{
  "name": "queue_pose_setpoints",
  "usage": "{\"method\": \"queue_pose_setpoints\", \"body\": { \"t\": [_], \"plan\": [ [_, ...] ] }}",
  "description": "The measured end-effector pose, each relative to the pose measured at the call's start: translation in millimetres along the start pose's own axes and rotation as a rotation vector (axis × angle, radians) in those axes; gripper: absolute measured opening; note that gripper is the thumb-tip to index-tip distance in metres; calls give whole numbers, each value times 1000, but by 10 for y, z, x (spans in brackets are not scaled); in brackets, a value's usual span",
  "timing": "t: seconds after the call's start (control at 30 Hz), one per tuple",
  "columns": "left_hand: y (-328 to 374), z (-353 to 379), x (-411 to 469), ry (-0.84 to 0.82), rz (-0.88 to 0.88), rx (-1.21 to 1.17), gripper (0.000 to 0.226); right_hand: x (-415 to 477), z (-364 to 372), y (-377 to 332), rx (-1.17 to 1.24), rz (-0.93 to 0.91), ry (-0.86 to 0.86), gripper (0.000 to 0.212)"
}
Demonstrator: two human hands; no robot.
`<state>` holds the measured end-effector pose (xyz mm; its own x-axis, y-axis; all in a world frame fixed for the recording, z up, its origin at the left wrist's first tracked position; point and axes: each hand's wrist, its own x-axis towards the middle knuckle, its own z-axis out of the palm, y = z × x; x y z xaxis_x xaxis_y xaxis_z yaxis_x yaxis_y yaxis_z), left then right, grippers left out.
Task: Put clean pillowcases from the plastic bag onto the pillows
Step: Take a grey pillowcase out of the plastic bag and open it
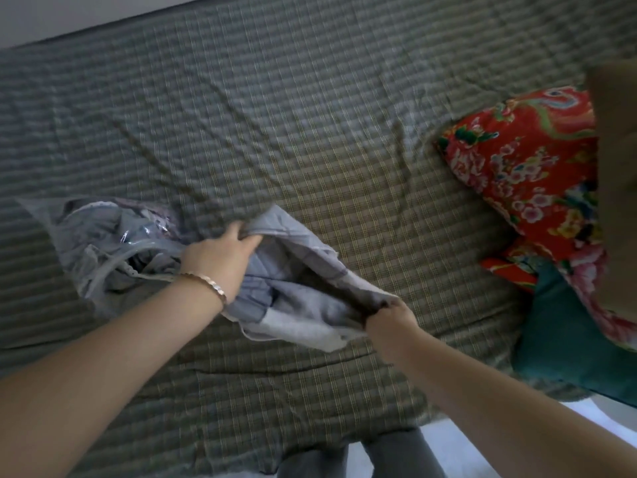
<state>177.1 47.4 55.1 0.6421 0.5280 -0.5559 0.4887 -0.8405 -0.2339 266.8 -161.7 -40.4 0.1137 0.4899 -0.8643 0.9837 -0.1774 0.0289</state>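
- Two hands grip the grey checked pillowcase [296,281]: left hand [220,257] has fingers curled over its far edge, right hand [389,319] pinches its near corner.
- Pillowcase lies on the plaid bedsheet [310,115], long axis diagonal from far-left to near-right, just beside the clear plastic bag [103,236].
- Red floral pillow [524,167] sits well apart, to the right.

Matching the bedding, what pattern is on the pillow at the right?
The pillow is red with a floral print; head view shows it.

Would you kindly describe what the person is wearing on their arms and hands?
No sleeves or gloves are in view. The left hand has a slim gold-coloured bracelet at its wrist; the right hand wears nothing visible.
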Motion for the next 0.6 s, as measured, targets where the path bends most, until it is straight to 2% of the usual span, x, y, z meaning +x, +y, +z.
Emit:
{"method": "queue_pose_setpoints", "body": {
  "t": [0.13, 0.2, 0.3, 0.4, 0.43, 0.53, 0.6],
  "plan": [
    [536, -29, 71, -5, 48, -198, 61, -101, 234, 238, 165, 84, 186, 43],
    [860, -109, 146, -4, 105, -316, 59, -176, 297, 439, 401, 95, 301, 42],
    [1412, -203, 293, -12, 163, -363, 68, -380, 356, 1029, 799, 291, 531, 44],
    [1855, -283, 465, 11, 119, -447, 75, -659, 413, 1959, 782, 673, 809, 62],
    [1904, -285, 500, 30, 102, -457, 75, -749, 389, 2217, 740, 807, 844, 73],
    [2370, -433, 665, 24, 68, -480, 76, -989, 445, 3101, 573, 1089, 770, 109],
    [2608, -542, 754, 5, 37, -492, 80, -1013, 412, 3437, 559, 1175, 677, 120]
  ]
}}
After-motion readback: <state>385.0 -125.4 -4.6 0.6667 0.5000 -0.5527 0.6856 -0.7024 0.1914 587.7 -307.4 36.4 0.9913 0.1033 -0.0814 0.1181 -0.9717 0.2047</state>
